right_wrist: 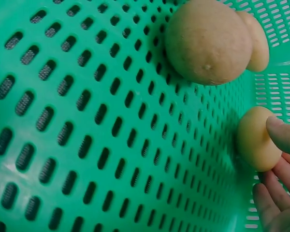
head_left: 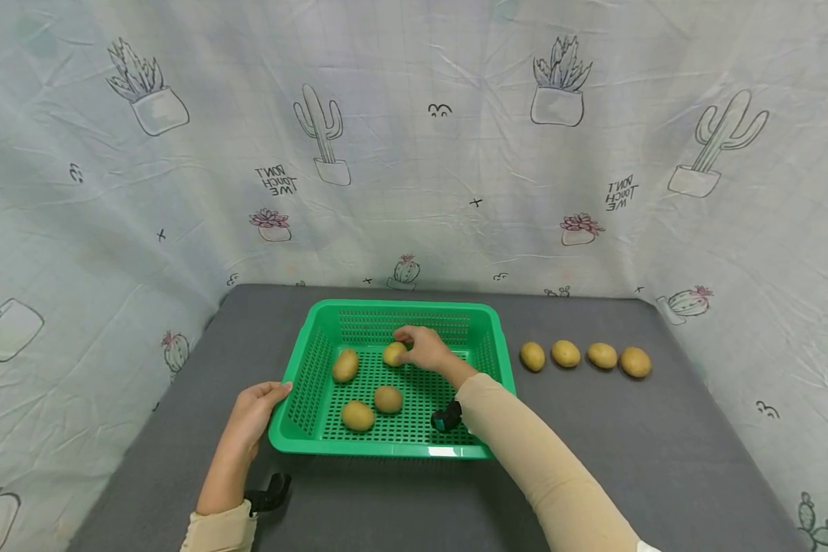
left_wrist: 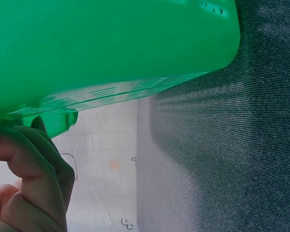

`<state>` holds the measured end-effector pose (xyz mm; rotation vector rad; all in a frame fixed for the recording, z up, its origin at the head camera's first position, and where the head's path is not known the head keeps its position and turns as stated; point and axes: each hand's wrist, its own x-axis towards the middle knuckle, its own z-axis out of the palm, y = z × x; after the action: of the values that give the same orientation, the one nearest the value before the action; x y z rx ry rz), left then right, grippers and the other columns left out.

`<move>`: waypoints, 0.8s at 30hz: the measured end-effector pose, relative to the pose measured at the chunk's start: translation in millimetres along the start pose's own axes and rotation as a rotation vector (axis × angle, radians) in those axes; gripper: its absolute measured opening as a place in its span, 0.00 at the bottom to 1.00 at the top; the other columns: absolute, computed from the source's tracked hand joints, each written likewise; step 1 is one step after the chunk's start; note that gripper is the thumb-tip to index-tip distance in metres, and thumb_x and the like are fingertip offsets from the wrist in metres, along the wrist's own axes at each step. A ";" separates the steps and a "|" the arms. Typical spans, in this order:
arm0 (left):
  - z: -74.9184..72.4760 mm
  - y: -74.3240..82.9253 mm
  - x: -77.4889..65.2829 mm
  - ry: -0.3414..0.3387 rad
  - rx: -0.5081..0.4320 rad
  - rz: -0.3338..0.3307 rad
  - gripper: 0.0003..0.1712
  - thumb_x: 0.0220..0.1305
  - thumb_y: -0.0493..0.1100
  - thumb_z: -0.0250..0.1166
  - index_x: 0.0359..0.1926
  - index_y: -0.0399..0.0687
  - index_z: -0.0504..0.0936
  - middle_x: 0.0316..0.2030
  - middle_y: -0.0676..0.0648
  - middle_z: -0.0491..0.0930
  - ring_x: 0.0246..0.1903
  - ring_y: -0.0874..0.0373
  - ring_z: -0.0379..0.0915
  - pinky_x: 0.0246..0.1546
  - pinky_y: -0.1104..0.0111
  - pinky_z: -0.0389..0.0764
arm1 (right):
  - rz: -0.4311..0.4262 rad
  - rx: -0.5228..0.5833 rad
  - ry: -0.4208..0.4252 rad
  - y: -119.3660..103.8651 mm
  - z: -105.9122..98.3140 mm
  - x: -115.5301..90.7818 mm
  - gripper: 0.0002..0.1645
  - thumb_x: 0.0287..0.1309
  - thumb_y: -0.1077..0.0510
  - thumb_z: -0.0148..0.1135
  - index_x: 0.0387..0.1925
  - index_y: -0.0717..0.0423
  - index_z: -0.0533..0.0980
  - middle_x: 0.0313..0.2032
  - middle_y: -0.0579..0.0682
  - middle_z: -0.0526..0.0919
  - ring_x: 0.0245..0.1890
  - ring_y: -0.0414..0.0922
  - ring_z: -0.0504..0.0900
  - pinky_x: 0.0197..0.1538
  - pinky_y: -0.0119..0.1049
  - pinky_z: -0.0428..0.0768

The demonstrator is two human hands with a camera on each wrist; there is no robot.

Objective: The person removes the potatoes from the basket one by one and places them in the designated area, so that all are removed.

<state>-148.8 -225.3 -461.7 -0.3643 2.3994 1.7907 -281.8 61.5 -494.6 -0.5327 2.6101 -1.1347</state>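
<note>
A green plastic basket [head_left: 414,448] with a slotted floor stands on the grey table. My left hand [head_left: 254,410] grips its left rim, thumb on top; the left wrist view shows the fingers [left_wrist: 43,164] curled under the rim. Inside the basket, my right hand [head_left: 426,349] holds a small yellow potato [head_left: 394,354] between thumb and fingers; in the right wrist view this potato [right_wrist: 257,139] sits close over the basket floor. Three other potatoes lie in the basket: one at the left [head_left: 346,366], one at the front [head_left: 357,415] and a browner one [head_left: 388,399].
To the right of the basket, several potatoes [head_left: 602,356] lie in a row on the grey tablecloth [head_left: 593,445]. A pale curtain [head_left: 414,153] printed with cacti hangs behind the table and along both sides.
</note>
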 end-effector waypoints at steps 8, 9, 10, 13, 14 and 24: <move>0.4 0.7 -0.6 0.005 0.007 0.006 0.25 0.72 0.50 0.52 0.52 0.27 0.73 0.25 0.51 0.79 0.21 0.63 0.75 0.26 0.68 0.77 | -0.001 -0.006 -0.014 -2.1 1.5 -1.7 0.32 0.55 0.57 0.68 0.61 0.58 0.70 0.58 0.55 0.75 0.58 0.52 0.73 0.58 0.44 0.74; 0.4 0.6 -0.3 0.005 0.006 0.008 0.25 0.72 0.49 0.52 0.52 0.27 0.73 0.25 0.51 0.79 0.21 0.63 0.75 0.26 0.68 0.77 | 0.001 -0.003 -0.020 -2.6 1.6 -2.0 0.32 0.55 0.58 0.68 0.61 0.58 0.70 0.58 0.56 0.75 0.58 0.52 0.73 0.57 0.44 0.74; 0.4 0.5 -0.1 0.003 0.004 0.011 0.25 0.72 0.49 0.52 0.52 0.27 0.73 0.25 0.50 0.79 0.21 0.63 0.75 0.26 0.68 0.77 | 0.004 -0.002 -0.026 -3.1 1.8 -2.3 0.33 0.55 0.58 0.68 0.62 0.58 0.70 0.58 0.56 0.75 0.58 0.52 0.73 0.56 0.44 0.74; 0.2 0.1 0.7 -0.003 -0.005 0.012 0.25 0.72 0.49 0.51 0.52 0.27 0.73 0.25 0.50 0.79 0.21 0.62 0.76 0.26 0.67 0.78 | 0.014 -0.011 -0.049 -4.3 2.7 -2.7 0.33 0.55 0.58 0.68 0.62 0.57 0.70 0.58 0.56 0.75 0.56 0.52 0.75 0.53 0.43 0.76; 0.2 -0.1 1.0 -0.006 -0.007 0.012 0.25 0.72 0.49 0.51 0.52 0.27 0.72 0.26 0.49 0.80 0.21 0.62 0.76 0.25 0.67 0.78 | 0.017 -0.016 -0.058 -4.4 3.1 -2.4 0.33 0.55 0.58 0.68 0.62 0.57 0.70 0.58 0.56 0.75 0.54 0.52 0.75 0.51 0.42 0.77; 0.5 -0.9 0.6 -0.004 0.014 -0.006 0.26 0.72 0.50 0.51 0.53 0.28 0.72 0.26 0.50 0.79 0.21 0.62 0.76 0.26 0.67 0.78 | -0.002 -0.043 -0.105 -3.9 4.7 -2.2 0.32 0.55 0.58 0.68 0.62 0.56 0.70 0.54 0.55 0.77 0.48 0.48 0.77 0.45 0.39 0.77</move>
<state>-149.2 -225.2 -462.9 -0.3653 2.4039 1.7698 -277.2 56.9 -494.7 -0.5874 2.5498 -1.0243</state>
